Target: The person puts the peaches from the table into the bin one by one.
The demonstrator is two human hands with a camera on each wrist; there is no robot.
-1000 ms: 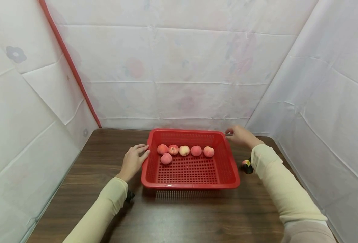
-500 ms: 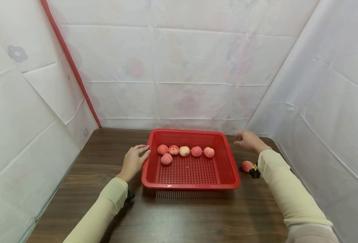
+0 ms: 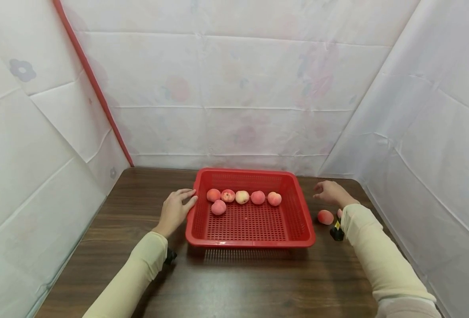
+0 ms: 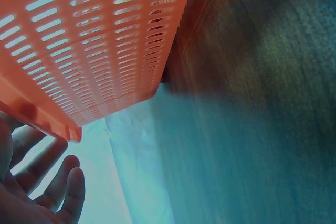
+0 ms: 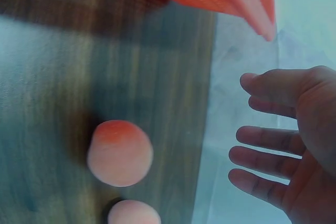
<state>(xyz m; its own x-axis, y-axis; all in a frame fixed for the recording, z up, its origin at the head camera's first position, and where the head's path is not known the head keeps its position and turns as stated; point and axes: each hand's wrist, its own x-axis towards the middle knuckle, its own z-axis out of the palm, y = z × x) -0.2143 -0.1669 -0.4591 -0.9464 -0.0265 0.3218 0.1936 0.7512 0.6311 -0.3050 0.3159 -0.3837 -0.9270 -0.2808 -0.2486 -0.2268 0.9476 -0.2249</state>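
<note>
A red slotted basket (image 3: 202, 223) stands on the dark wooden table (image 3: 234, 282) with several peaches (image 3: 242, 197) along its far side. My left hand (image 3: 174, 210) rests with straight fingers against the basket's left wall (image 4: 100, 51). My right hand (image 3: 329, 192) hovers open above the table to the right of the basket, holding nothing; its spread fingers (image 5: 268, 150) show in the right wrist view. A loose peach (image 3: 325, 217) lies on the table just below that hand, and the right wrist view shows this peach (image 5: 119, 153) with a second peach (image 5: 134, 213) beside it.
White sheeting walls close in the table at the back, left and right, with a red strip (image 3: 91, 84) running down the left corner. Bare tabletop stretches in front of the basket. Small black wrist cameras (image 3: 336, 232) sit under each forearm.
My right hand has left the basket's far right corner and drawn back and to the right, over the loose peach on the table. The left hand and basket have not moved.
</note>
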